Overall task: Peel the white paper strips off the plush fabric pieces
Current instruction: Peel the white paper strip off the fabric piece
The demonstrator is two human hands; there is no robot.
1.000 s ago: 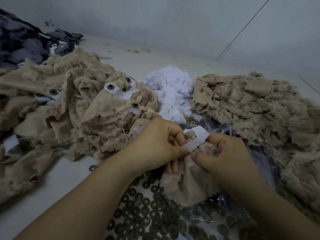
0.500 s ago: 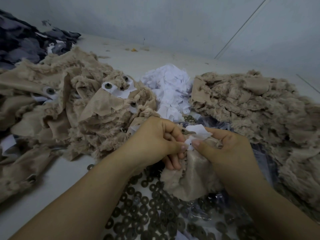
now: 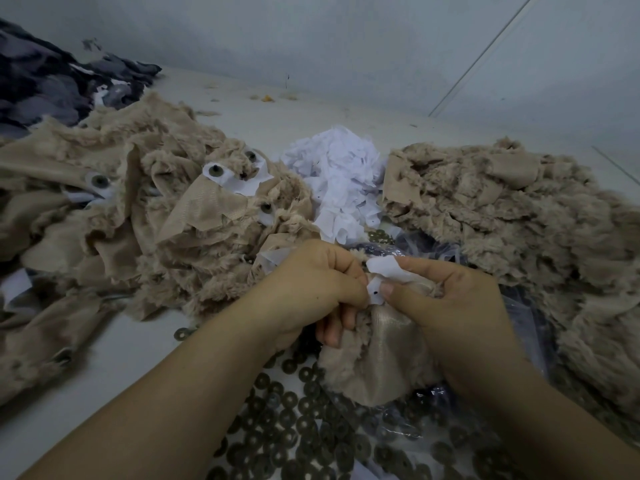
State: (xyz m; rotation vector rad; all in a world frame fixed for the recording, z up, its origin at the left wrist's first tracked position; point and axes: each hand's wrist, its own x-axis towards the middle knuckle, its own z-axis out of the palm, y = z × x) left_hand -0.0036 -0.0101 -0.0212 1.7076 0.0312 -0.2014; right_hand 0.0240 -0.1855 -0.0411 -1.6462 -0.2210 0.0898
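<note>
Left plush pile (image 3: 145,216): strips still on, much left. Right plush pile (image 3: 512,216): looks stripped. Peeled paper heap (image 3: 339,174) between piles. Held plush piece (image 3: 374,358) mid-table; left hand (image 3: 308,289), right hand (image 3: 460,306) fingers curled, pinching paper strip (image 3: 382,271), partly lifted.

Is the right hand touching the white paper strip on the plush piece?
Touching. The head view shows the right hand pinching the white paper strip between thumb and forefinger.
</note>
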